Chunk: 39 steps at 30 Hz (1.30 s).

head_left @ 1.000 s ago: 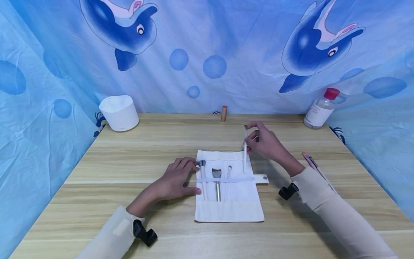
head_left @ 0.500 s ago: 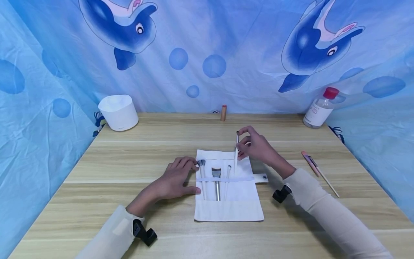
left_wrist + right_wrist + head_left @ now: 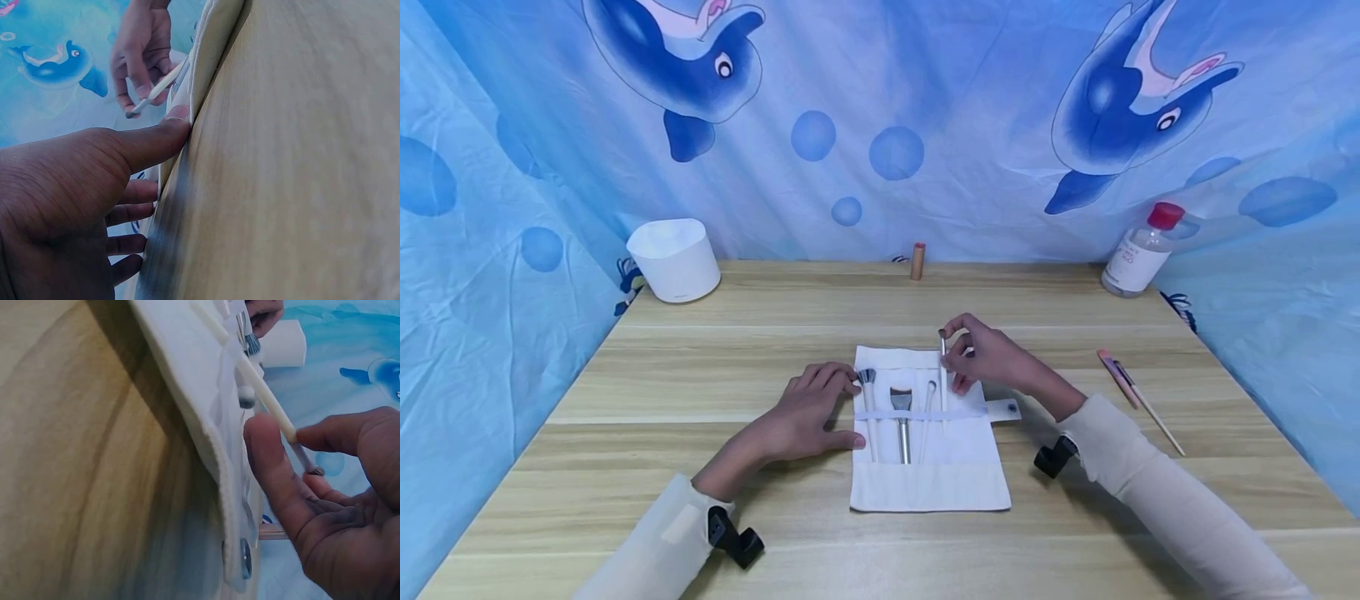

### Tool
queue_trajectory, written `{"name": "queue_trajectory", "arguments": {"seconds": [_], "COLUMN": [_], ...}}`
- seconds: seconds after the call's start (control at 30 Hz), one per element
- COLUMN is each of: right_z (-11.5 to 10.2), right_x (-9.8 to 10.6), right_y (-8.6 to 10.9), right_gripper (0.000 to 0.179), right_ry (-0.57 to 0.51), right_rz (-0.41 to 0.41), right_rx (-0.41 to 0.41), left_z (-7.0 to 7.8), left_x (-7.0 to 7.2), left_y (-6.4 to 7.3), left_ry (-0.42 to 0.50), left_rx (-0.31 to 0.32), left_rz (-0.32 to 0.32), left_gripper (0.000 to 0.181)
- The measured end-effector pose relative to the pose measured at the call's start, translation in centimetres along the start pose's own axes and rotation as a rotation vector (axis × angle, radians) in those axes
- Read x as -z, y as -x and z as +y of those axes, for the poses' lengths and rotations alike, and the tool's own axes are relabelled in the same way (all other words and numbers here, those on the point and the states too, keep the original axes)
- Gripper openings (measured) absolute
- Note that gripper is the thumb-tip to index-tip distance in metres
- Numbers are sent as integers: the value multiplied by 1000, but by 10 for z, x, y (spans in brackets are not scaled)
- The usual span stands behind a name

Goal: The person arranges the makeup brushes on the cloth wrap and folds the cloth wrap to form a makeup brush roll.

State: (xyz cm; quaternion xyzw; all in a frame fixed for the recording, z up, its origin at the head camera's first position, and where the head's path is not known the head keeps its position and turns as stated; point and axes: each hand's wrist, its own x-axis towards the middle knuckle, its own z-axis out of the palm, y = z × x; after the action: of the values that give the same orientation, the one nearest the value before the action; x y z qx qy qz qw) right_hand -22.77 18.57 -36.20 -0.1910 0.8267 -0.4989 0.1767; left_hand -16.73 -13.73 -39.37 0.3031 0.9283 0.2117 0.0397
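A white fabric brush roll [image 3: 973, 486] lies unrolled on the table. Its elastic band [image 3: 966, 413] crosses a fluffy makeup brush [image 3: 871, 417], a wide flat brush [image 3: 904, 429] and a small round-tipped brush [image 3: 929, 417]. My right hand [image 3: 983, 357] pinches a slim white makeup brush [image 3: 272, 400] near its dark tip, between thumb and fingers. The handle points down over the roll and reaches past the band, right of the small brush. My left hand [image 3: 808, 417] rests at the roll's left edge, thumb [image 3: 177, 114] on the cloth edge and fingers loosely spread.
Two more brushes, one pink-tipped [image 3: 1117, 377] and one slim [image 3: 1153, 414], lie at the right. Along the back stand a white container [image 3: 676, 265], a small brown tube [image 3: 917, 262] and a red-capped bottle [image 3: 1137, 260]. A snap strap [image 3: 1004, 410] juts from the roll's right side.
My right hand has moved left and toward me with the slim brush, whose handle end went from above the band to past it. The left hand has stayed put.
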Motion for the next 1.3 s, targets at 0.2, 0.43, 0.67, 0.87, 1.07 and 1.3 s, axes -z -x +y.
{"name": "queue_trajectory", "arguments": {"seconds": [0.2, 0.43, 0.67, 0.87, 1.07, 1.3], "right_z": [6, 5, 2, 2, 5, 6], "right_x": [2, 3, 9, 17, 14, 13], "right_y": [6, 14, 19, 23, 20, 24], "right_gripper": [41, 17, 4, 21, 38, 31], "right_ry": [233, 383, 515, 566, 606, 641], "right_rz": [-100, -273, -250, -134, -174, -171], "right_rx": [-7, 68, 100, 164, 230, 224], "left_z": [0, 0, 0, -1, -2, -2], "left_x": [-1, -1, -1, 0, 0, -2], "left_y": [0, 0, 0, 1, 1, 0], "left_ry": [0, -7, -3, -6, -1, -2], "left_rx": [-1, -5, -10, -2, -11, -20], "left_rz": [-2, 2, -2, -5, 2, 6], "left_gripper": [67, 66, 66, 67, 67, 68]}}
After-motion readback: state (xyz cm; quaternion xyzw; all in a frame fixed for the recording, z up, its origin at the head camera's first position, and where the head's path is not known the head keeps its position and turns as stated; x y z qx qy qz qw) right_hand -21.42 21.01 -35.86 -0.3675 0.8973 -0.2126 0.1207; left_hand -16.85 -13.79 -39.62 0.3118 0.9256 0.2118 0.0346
